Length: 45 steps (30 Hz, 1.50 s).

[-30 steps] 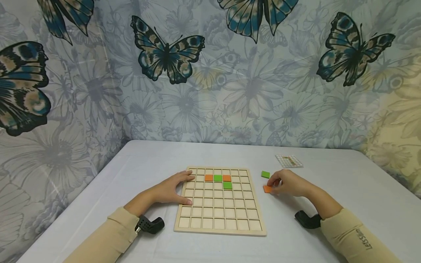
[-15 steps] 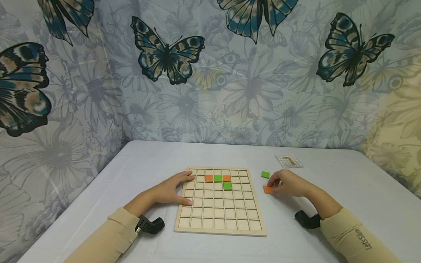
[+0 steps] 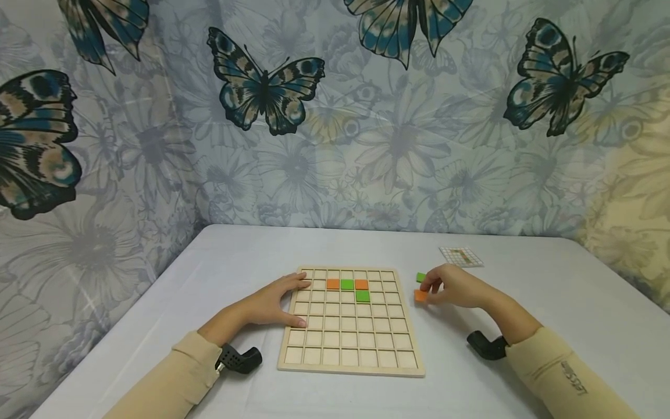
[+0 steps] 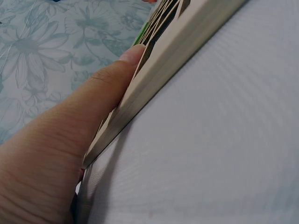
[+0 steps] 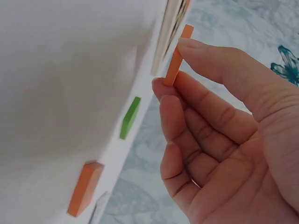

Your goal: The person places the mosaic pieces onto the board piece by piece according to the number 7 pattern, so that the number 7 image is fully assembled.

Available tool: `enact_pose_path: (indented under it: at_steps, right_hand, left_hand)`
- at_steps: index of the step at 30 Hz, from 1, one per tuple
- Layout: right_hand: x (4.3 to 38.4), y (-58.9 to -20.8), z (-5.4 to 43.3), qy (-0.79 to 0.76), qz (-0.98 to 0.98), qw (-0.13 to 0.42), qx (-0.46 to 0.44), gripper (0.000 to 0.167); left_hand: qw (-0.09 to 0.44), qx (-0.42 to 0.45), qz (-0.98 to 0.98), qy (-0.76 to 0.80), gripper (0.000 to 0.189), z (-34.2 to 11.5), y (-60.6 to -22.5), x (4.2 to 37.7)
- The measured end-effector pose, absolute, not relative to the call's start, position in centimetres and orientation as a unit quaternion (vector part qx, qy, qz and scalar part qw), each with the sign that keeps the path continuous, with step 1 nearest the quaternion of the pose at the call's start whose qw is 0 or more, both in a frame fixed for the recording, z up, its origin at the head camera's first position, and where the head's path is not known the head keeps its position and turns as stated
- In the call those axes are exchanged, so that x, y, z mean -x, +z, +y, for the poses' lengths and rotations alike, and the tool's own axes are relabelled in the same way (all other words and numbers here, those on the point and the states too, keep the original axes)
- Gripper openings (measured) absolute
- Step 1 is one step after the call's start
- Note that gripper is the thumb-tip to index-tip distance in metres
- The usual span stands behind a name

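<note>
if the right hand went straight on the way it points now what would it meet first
The right hand would probably meet the right edge of the wooden grid board, with its pinched orange tile leading. Its height is hard to judge, so it might pass over the edge.

My orange tile (image 5: 174, 64) looks smooth, matt; painted wood or plastic, can't tell. Grid board (image 3: 348, 339): bare wood, matt w/ smooth edge. Tbl cover (image 3: 356, 397): matt cloth. My sleeves (image 3: 162, 372): cloth, also matt. Wrist cams (image 3: 243, 359): plastic, slight gloss.
</note>
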State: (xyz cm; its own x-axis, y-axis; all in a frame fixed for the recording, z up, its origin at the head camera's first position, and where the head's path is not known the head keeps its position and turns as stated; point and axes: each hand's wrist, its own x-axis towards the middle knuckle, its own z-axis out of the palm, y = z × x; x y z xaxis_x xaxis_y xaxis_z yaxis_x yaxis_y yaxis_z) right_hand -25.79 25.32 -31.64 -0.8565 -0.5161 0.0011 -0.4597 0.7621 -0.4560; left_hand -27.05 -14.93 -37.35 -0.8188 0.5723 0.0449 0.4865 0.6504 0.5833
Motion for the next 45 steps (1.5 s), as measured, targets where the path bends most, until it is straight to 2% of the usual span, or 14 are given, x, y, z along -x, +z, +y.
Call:
enact_pose_path:
  at_steps: [20, 45]
  right_hand:
    - [26.3, -31.1, 21.7, -0.233, 0.935, 0.072, 0.259, 0.013]
    - [26.6, -30.9, 17.9, -0.235, 0.912, 0.082, 0.326, 0.013]
  left_hand:
    - [0.073, -0.297, 0.903, 0.303, 0.087, -15.0, -37.2, 27.0]
    - [0.074, -0.299, 0.902, 0.303, 0.087, -15.1, -37.3, 27.0]
